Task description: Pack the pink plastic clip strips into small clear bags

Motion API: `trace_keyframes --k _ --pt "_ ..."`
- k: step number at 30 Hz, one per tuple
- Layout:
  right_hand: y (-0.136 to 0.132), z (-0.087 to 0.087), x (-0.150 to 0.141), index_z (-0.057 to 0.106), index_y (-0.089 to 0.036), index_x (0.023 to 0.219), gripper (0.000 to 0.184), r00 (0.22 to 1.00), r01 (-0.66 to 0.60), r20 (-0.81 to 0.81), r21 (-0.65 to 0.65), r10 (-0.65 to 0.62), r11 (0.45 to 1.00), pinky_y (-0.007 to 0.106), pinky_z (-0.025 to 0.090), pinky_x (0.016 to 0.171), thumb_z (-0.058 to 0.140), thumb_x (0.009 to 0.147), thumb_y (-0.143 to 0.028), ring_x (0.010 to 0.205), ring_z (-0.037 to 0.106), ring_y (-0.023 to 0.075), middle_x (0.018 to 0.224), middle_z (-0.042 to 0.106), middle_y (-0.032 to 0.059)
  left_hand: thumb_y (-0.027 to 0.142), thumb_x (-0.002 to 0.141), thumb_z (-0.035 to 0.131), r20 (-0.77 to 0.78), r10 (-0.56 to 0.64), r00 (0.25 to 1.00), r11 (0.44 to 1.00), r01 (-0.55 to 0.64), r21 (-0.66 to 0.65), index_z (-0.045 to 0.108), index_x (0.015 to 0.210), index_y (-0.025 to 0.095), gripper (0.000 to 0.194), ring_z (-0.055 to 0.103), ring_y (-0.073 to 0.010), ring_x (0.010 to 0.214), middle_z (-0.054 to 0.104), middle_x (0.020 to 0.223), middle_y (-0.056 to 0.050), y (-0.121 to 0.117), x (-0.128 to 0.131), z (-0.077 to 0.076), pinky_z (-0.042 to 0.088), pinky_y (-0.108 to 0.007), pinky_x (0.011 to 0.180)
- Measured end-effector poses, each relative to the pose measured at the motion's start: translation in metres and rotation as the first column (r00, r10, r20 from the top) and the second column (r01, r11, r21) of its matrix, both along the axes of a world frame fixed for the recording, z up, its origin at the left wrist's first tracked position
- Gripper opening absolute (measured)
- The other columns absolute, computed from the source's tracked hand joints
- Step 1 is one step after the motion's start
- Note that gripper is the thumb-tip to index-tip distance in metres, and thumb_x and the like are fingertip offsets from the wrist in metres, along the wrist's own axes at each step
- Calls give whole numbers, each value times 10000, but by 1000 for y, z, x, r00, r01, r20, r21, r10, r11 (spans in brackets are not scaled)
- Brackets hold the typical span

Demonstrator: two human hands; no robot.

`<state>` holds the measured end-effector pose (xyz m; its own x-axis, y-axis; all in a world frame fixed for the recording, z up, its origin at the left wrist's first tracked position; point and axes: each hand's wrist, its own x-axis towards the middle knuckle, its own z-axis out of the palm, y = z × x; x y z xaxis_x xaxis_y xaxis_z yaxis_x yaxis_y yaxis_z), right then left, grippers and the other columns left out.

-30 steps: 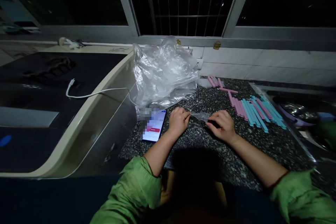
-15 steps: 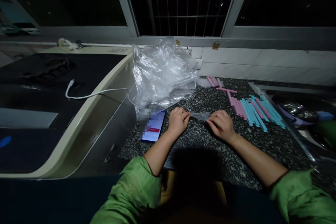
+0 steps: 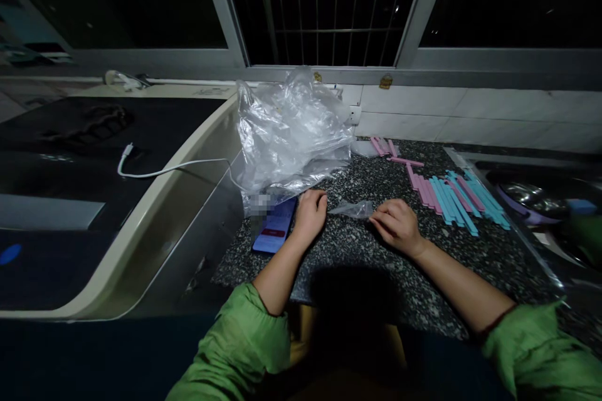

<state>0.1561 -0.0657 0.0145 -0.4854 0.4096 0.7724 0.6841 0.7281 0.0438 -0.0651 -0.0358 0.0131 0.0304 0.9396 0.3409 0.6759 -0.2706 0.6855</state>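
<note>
Between thumb and fingers, my right hand (image 3: 397, 225) pinches the right end of a small clear plastic bag (image 3: 353, 208). The bag's other end lies loose, just above the speckled countertop (image 3: 348, 247) or on it. My left hand (image 3: 310, 214) is apart from the small bag, loosely bent and open, its fingertips partly turned away from view. It is right beside a phone (image 3: 273, 232) with a dimmed lit screen. Behind it spreads a large crumpled clear plastic bag (image 3: 294, 131).
Pink strips (image 3: 427, 193) and blue strips (image 3: 452, 200) lie in rows to the right. A metal sink edge (image 3: 508, 219) runs beyond them. At left stands a washing machine (image 3: 188, 182) with a white charging cable (image 3: 174, 167). A barred window (image 3: 329, 29) is at the back.
My left hand has let go of the small bag and moved slightly left toward the phone. The bag's left end has come loose. The phone screen has dimmed. My right hand keeps its place.
</note>
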Motion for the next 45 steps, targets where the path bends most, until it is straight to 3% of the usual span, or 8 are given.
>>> trace_keyframes --k 2,5,9,14,22,26,34,45 --pt "-3 2 0 638 -242 809 77 999 -32 32 49 31 998 289 424 672 581 786 -196 765 514 153 720 603 22 230 840 420 173 -60 983 987 85 -136 629 836 155 222 574 -171 829 642 837 -56 4 2 -3 449 -296 785" --pt "-7 5 -1 642 -255 846 113 994 -93 67 115 86 989 278 417 659 588 782 -180 778 523 147 722 615 15 284 842 414 397 -68 915 911 219 -349 609 723 145 267 532 -123 592 602 648 -14 6 5 -6 428 -237 584" --pt "-9 6 0 645 -273 845 145 988 -121 118 181 100 976 273 424 645 564 797 -163 763 540 138 720 634 4 323 814 455 554 -53 831 800 367 -474 574 620 143 291 411 -79 428 519 509 31 3 8 -5 333 -206 457" --pt "-9 7 0 644 -270 815 120 981 -97 184 185 63 978 275 439 653 555 805 -190 762 550 134 718 639 0 180 700 577 579 -38 815 876 306 -373 599 622 135 93 480 -80 529 561 548 39 4 8 -5 370 -195 561" --pt "-2 6 1 598 -213 840 87 995 62 -79 51 -57 997 326 459 672 573 759 -194 744 538 174 745 606 40 209 724 573 535 -144 832 943 280 -181 640 699 140 99 547 -116 643 632 656 9 2 8 -3 421 -218 638" --pt "-1 6 1 576 -193 914 186 997 6 -71 28 -4 1000 337 457 674 602 730 -198 758 533 188 781 612 58 180 735 574 441 -201 874 961 263 -82 656 701 148 95 572 -132 708 649 714 -16 1 8 -4 436 -233 677" --pt "-3 6 -3 577 -207 892 162 1000 10 -11 23 -10 1000 326 442 684 613 735 -189 760 526 185 765 619 45 182 763 560 308 -299 903 954 293 66 664 715 153 118 567 -139 710 627 712 -34 -2 8 -5 438 -251 666" --pt "1 2 2 604 -218 846 119 1000 28 -15 24 -27 999 318 430 694 582 761 -138 757 526 174 736 632 33 203 760 575 312 -324 893 946 311 91 671 676 153 137 565 -133 689 620 689 -32 0 8 -9 447 -255 664"
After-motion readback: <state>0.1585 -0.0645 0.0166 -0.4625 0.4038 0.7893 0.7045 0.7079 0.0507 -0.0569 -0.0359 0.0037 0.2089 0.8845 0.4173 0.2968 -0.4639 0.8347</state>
